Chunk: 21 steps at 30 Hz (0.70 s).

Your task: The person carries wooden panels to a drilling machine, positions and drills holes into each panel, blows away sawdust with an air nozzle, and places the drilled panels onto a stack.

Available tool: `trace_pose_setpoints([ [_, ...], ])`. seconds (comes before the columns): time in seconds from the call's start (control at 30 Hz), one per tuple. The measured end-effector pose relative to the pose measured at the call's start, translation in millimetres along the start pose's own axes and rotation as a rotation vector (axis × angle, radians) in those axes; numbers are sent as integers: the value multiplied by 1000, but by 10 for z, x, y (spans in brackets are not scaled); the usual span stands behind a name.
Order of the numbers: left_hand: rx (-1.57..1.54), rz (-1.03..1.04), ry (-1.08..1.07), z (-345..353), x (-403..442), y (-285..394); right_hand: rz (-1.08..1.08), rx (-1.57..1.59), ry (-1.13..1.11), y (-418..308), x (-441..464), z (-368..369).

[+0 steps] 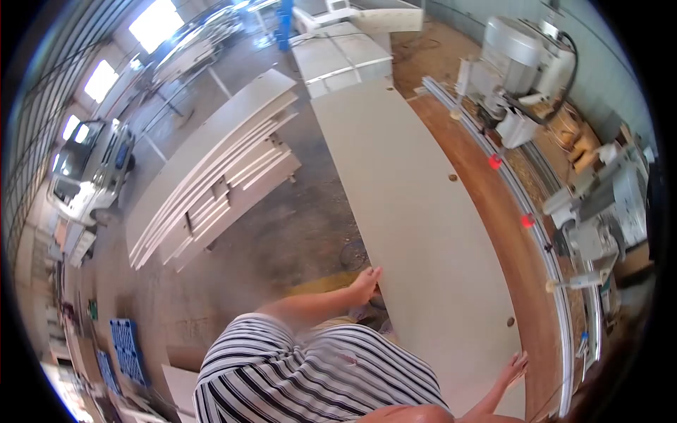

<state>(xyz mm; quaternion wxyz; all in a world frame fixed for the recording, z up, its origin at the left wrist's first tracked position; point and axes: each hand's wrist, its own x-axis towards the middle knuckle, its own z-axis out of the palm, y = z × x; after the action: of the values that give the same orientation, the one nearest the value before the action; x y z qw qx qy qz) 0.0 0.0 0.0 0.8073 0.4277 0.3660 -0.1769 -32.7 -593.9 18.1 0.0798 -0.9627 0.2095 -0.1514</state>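
Note:
A long pale board (416, 211) lies on a brown wooden work surface in front of me, with round cup-like holes along its right edge. My left hand (367, 284) grips the board's left edge, fingers closed about it. At the opposite edge, low in the view, my right hand (516, 368) is closed on the board near one of the holes (511, 321). The board's near end is partly hidden by my striped shirt.
A metal rail (508, 176) with red-tipped stops runs along the right side. Beside it stand a machine with a grey motor (509, 53) and a second machine (599, 229). Several stacked boards (218, 169) are at left; a vehicle (92, 169) stands beyond.

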Motion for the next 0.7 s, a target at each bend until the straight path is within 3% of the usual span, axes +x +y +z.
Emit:
trace_pose_setpoints([
  [0.07,41,-15,-107,132,-29,-257,59,-109,-264,-368,328,-251],
  [0.1,53,32,-79,-100,115,-62,40,-56,-265,-892,295,-207],
  [0.17,89,18,-18,-160,383,-255,182,-11,-410,-1234,427,-546],
  [0.23,-12,38,29,158,31,231,98,-2,-280,-1244,531,-459],
  [0.3,-370,12,-167,78,34,360,63,-68,-308,-1394,497,-582],
  [0.43,-470,34,-26,-88,295,192,-6,-101,-276,-1762,227,-655],
  [0.5,-377,190,-214,-297,376,136,-35,-120,-249,-1952,89,-723],
  [0.53,-388,196,-198,-403,308,151,-47,-134,-238,-2076,23,-762],
  [0.6,-351,-12,147,-352,-240,536,-76,-145,-200,-2380,-88,-845],
  [0.7,-593,-16,100,-791,-555,648,-124,-152,-140,-2901,-243,-991],
])
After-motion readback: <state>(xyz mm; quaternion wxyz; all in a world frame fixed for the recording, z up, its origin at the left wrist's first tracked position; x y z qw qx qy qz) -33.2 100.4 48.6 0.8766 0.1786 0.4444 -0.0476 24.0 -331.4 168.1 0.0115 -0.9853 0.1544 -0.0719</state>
